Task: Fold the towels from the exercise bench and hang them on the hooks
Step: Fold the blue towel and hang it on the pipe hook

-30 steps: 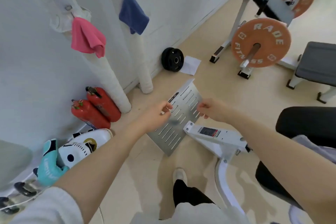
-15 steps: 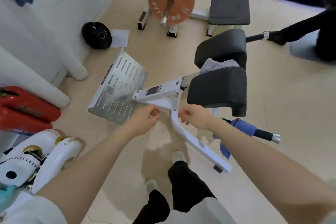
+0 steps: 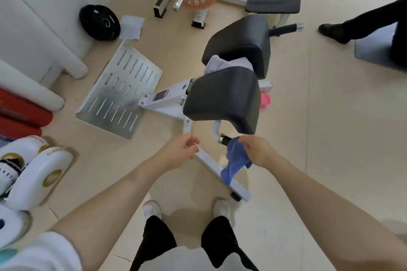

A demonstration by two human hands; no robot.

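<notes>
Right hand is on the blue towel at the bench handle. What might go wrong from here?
1. The blue towel drapes over the black handle; pulling sideways may snag it there.
2. Its hanging end lies near the white frame leg and could drag on the floor.
3. The pale towel is wedged between the black pads, and the pink towel is half hidden, easily missed.

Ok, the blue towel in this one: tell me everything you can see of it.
The blue towel is a small, soft-looking cloth, unfolded and crumpled. It is draped over the black handle bar that sticks out below the bench's nearer black pad, and its lower end hangs down in front of the white frame leg. The right hand pinches its upper part beside the bar's metal-capped end. The left hand does not touch it.
</notes>
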